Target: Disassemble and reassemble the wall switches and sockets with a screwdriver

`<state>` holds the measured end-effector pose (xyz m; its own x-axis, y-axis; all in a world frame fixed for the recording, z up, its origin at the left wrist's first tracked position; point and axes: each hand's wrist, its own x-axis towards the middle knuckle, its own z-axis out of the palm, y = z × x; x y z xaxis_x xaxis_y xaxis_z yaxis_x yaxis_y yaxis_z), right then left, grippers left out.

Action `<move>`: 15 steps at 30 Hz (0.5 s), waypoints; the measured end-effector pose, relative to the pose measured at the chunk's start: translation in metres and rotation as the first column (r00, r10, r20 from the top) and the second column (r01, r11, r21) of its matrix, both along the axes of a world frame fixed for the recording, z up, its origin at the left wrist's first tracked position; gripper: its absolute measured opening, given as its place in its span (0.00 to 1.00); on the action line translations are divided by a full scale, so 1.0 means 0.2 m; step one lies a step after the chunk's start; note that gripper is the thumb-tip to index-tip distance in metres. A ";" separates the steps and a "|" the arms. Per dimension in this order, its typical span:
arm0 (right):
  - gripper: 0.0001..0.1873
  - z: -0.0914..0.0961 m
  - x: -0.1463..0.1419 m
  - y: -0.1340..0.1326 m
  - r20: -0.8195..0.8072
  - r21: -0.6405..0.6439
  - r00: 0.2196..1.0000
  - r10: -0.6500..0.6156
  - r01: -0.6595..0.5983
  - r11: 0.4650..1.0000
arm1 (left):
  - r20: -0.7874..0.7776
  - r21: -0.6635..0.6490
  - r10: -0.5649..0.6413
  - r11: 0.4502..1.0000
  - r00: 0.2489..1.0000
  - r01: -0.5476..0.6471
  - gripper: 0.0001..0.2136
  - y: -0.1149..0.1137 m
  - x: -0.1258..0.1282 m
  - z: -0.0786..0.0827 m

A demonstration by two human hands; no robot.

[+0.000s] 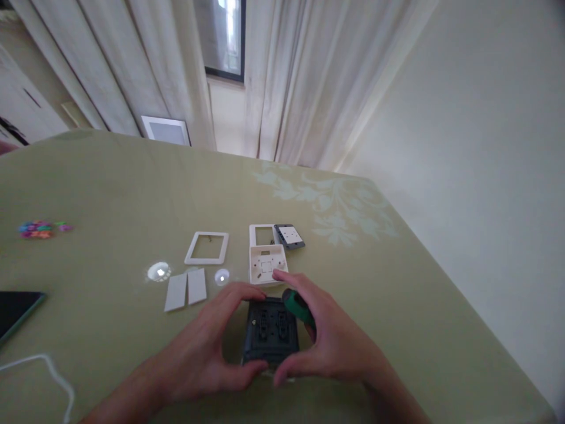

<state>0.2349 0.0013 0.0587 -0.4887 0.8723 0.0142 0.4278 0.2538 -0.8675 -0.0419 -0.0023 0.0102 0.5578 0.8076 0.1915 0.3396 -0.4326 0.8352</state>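
A black wall-switch module [271, 334] lies back side up near the table's front, with two raised parts in its middle. My left hand [209, 347] grips its left side, thumb at the near edge and fingers at the far edge. A screwdriver with a green and black handle [301, 307] is tucked in my right hand [338, 347]; its shaft is out of sight. My right thumb is by the module's near right corner. The right index finger reaches over a white mounting box [255, 266] just behind the module.
Behind the box lie a white frame [253, 235] and a dark-edged socket module [290, 235]. Left are another white frame [212, 234] and two white rocker plates [176, 292]. Farther left are colourful small pieces [37, 229], a dark flat device [17, 309] and a white cable [55, 371].
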 end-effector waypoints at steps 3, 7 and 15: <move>0.62 -0.01 -0.04 -0.01 0.045 0.000 0.997 0.070 -0.070 0.998 | 0.142 -0.102 0.046 0.994 0.989 -0.032 0.37 -0.01 0.00 0.01; 0.51 0.01 -0.05 -0.02 -0.071 -0.029 0.996 0.061 -0.063 0.998 | 0.267 -0.255 0.060 0.967 0.962 0.010 0.40 -0.04 0.01 0.00; 0.29 0.00 -0.01 -0.02 -0.297 -0.226 0.948 -0.112 0.044 0.973 | 0.278 -0.160 0.197 0.975 0.940 -0.157 0.35 -0.07 0.05 -0.04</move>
<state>0.2321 -0.0028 0.0584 -0.4209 0.9063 -0.0391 0.1438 0.0241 -0.9893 -0.0328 -0.0158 0.0031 0.3394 0.9174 0.2076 0.1346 -0.2658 0.9546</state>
